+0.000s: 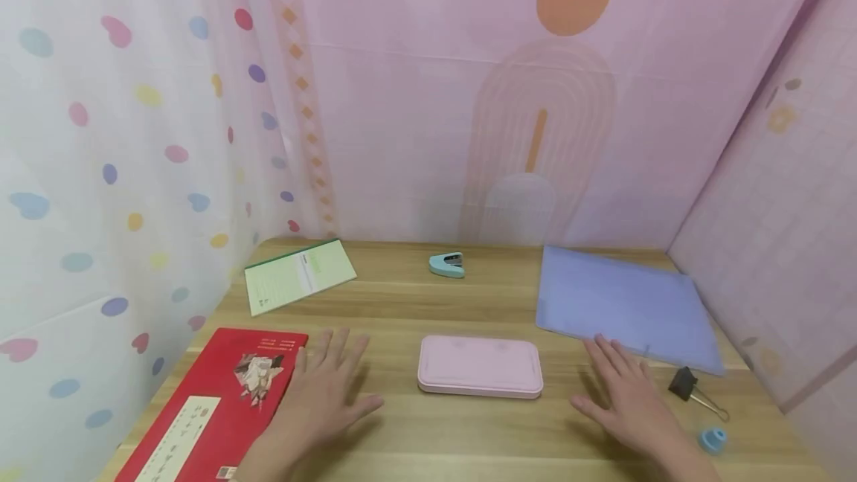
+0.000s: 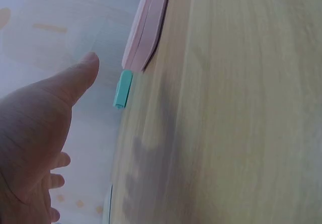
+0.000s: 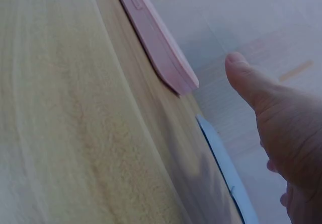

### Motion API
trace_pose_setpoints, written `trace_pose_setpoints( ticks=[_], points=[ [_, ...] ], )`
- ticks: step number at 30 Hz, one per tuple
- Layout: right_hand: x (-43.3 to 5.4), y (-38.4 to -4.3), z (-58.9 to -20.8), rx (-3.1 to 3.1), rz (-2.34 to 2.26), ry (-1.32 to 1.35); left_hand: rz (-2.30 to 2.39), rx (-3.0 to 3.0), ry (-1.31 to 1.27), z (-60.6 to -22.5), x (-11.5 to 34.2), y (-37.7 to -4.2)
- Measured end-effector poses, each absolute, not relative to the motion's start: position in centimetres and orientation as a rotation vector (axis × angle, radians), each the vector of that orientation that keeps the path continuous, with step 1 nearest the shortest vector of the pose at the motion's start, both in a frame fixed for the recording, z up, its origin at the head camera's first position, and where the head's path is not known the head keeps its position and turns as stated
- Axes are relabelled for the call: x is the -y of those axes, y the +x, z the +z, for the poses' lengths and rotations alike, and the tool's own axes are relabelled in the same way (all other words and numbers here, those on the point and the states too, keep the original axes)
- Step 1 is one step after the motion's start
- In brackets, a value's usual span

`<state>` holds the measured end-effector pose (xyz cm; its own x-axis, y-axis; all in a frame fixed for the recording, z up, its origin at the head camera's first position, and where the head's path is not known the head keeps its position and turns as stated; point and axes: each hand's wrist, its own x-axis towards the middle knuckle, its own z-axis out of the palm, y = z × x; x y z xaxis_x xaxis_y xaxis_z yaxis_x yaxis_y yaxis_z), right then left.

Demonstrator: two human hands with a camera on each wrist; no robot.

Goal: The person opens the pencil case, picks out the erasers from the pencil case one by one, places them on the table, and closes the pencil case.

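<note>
A closed pink pencil case (image 1: 480, 365) lies flat on the wooden table between the two hands. My left hand (image 1: 326, 390) hovers palm down with fingers spread, left of the case and beside a red book (image 1: 221, 400). The right hand (image 1: 626, 396), its fingers stretched out too, is held to the right of the case, near the lower edge of a blue folder (image 1: 623, 303). Both wrist views show hand shadows on the wood below. Neither hand holds anything. In the left wrist view the thumb (image 2: 75, 78) points toward the pencil case (image 2: 148, 30).
A light green notepad (image 1: 301, 276) lies at the back left, and a small teal stapler (image 1: 446, 265) at the back middle. At the right are a black binder clip (image 1: 684, 384) and a small blue cap-like piece (image 1: 713, 439). Curtains (image 1: 415, 95) enclose the table.
</note>
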<state>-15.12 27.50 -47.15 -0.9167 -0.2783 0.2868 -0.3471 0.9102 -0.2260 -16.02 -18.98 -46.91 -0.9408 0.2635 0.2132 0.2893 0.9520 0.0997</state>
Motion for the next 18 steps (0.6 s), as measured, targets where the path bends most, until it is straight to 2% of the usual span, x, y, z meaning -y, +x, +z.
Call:
trace_pose_setpoints(
  ticks=[8,18],
  points=[
    [-26.8,-16.8,-47.7,2.769,0.472,0.626,-0.384,2.979,-0.569,-47.0,17.4,-17.3],
    [-22.5,-19.1,-47.3,2.77,0.539,0.833,-0.725,2.951,-0.735,-48.9,14.1,-19.9]
  ],
)
